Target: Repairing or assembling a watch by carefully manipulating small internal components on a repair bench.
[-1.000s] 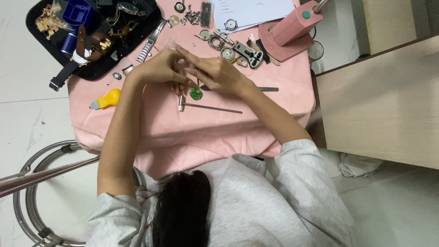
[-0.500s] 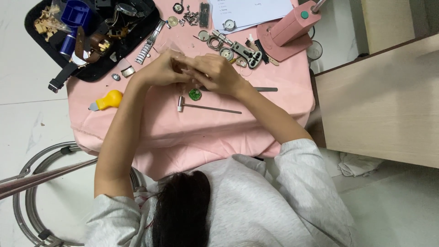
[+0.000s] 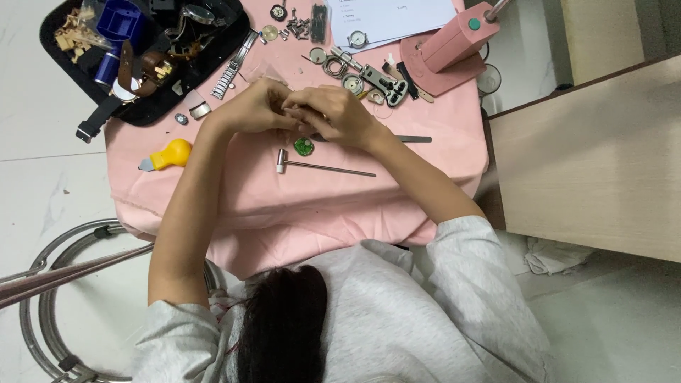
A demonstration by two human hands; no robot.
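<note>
Small part, hidden, pinched between left hand (image 3: 257, 106) and right hand (image 3: 333, 113), fingertips meeting mid-table; green disc (image 3: 305, 147) just beneath, hammer (image 3: 323, 168) lying crosswise toward near edge.

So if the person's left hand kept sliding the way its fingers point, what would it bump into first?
Almost at once the right hand: the left hand points across the pink cloth toward it, and their fingertips already seem to meet.

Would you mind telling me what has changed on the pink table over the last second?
Very little: the left hand and right hand stay pressed together over a small item that cannot be made out, with only slight finger shifts. The small hammer, green part and yellow bulb tool lie as before.
</note>
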